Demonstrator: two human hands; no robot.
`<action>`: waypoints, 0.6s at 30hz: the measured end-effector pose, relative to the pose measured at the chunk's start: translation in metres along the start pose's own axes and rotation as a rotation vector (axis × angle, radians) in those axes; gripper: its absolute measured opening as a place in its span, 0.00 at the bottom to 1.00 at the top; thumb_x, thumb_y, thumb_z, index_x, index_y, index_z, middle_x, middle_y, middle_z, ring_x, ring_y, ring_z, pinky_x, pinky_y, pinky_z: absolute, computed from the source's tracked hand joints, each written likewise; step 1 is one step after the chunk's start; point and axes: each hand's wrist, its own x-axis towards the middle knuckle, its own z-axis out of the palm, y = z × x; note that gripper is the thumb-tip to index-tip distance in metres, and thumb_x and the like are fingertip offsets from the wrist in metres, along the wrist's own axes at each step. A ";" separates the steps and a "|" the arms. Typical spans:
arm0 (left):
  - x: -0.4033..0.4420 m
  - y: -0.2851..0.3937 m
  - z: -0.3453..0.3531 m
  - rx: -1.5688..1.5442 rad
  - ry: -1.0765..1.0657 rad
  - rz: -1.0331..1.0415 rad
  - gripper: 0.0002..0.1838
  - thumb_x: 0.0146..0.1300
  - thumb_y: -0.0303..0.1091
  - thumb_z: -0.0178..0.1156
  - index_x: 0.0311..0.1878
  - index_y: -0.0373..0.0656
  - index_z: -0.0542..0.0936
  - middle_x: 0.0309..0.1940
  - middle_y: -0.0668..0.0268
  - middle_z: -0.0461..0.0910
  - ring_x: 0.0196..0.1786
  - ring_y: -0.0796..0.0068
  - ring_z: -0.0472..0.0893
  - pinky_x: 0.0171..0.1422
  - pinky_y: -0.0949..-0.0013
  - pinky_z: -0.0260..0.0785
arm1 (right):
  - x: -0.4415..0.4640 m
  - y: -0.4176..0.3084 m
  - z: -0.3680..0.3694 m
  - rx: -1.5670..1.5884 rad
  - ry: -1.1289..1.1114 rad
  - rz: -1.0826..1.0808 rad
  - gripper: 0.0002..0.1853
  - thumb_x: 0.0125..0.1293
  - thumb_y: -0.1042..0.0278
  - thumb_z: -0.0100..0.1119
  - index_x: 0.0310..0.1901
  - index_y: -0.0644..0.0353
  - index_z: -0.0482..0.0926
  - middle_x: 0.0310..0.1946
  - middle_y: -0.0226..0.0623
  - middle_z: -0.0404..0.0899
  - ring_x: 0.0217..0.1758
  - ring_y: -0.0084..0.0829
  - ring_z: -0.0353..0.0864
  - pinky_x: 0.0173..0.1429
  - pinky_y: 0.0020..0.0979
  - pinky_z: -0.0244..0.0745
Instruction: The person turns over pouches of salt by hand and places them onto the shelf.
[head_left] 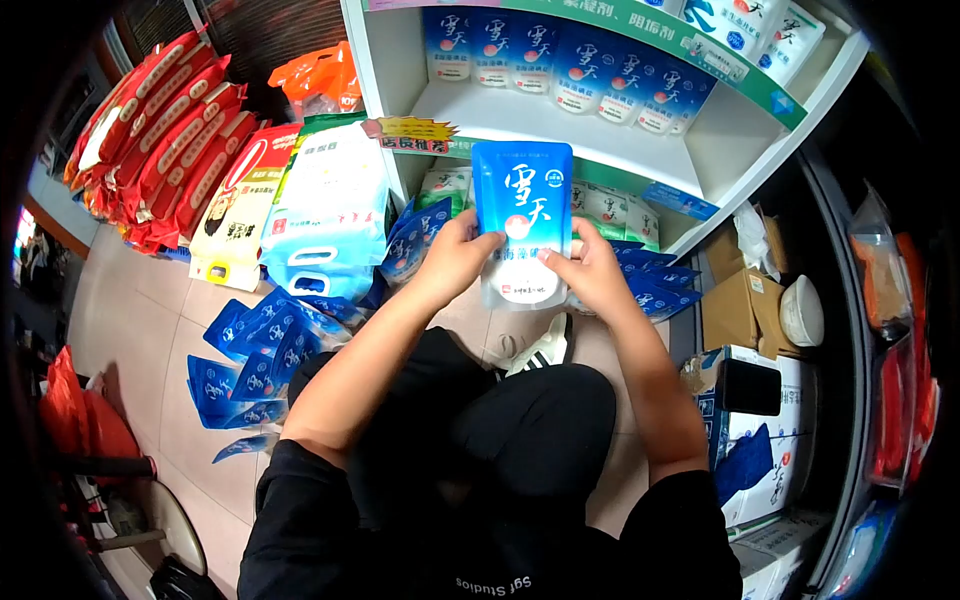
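Note:
A blue and white bag of salt (525, 190) is held upright in front of the shelf, its printed front facing me. My left hand (458, 255) grips its left edge, thumb on the front. On the opposite edge my right hand (592, 268) is closed the same way, thumb pressed near the lower print. Similar salt bags (585, 75) stand in a row on the white shelf (470, 112) behind. More blue salt bags (265, 350) lie fanned on the floor to the left, and others (650, 285) sit low at the right by the shelf's base.
Red sacks (160, 130) are stacked at the far left beside large white-blue bags (330, 205). To the right are a cardboard box (740, 310), a white bowl (801, 310) and a dark phone (750, 387) on white boxes. A round stool (172, 520) stands lower left.

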 end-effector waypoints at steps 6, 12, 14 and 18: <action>0.014 0.004 0.003 0.052 -0.022 0.027 0.14 0.56 0.33 0.54 0.44 0.37 0.72 0.25 0.71 0.72 0.23 0.85 0.67 0.25 0.81 0.59 | 0.009 -0.010 -0.009 0.011 0.002 0.018 0.23 0.54 0.76 0.58 0.50 0.67 0.61 0.35 0.45 0.77 0.36 0.27 0.78 0.38 0.25 0.73; 0.027 0.031 0.004 -0.001 -0.033 -0.019 0.13 0.57 0.33 0.54 0.44 0.39 0.72 0.27 0.71 0.73 0.25 0.85 0.68 0.26 0.80 0.60 | 0.024 -0.030 -0.021 -0.099 -0.014 0.001 0.21 0.54 0.68 0.57 0.49 0.61 0.65 0.33 0.39 0.79 0.30 0.21 0.76 0.27 0.19 0.65; 0.034 0.037 0.004 0.062 -0.024 -0.011 0.13 0.57 0.34 0.54 0.44 0.39 0.73 0.29 0.70 0.74 0.29 0.82 0.70 0.29 0.78 0.63 | 0.031 -0.038 -0.026 -0.121 -0.015 0.024 0.21 0.54 0.67 0.57 0.49 0.61 0.66 0.33 0.38 0.79 0.30 0.21 0.76 0.27 0.19 0.65; 0.054 0.049 0.002 0.081 -0.044 -0.058 0.13 0.57 0.35 0.55 0.43 0.39 0.73 0.32 0.66 0.74 0.31 0.78 0.72 0.32 0.75 0.65 | 0.045 -0.054 -0.035 -0.126 -0.033 0.045 0.21 0.52 0.69 0.58 0.48 0.63 0.65 0.33 0.41 0.79 0.31 0.24 0.77 0.26 0.22 0.68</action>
